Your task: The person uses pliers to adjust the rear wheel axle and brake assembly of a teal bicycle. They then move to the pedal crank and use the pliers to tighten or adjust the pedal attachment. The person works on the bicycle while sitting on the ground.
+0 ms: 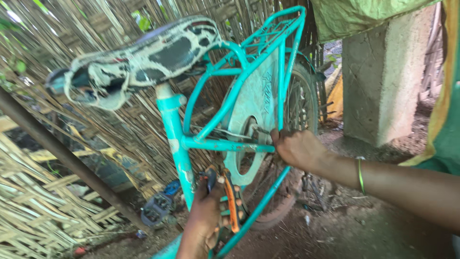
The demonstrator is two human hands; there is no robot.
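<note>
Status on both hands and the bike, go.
Left hand gripping the near pedal. Right hand at the rear hub of the teal bicycle, fingers on the frame. Chain guard disc hides the hub itself.

A woven cane fence [72, 201] fills nine o'clock, with a dark slanted pole [57, 148] across it. A concrete pillar [383, 76] stands at two o'clock under green cloth [354, 17], above the dirt ground [345, 230].
</note>
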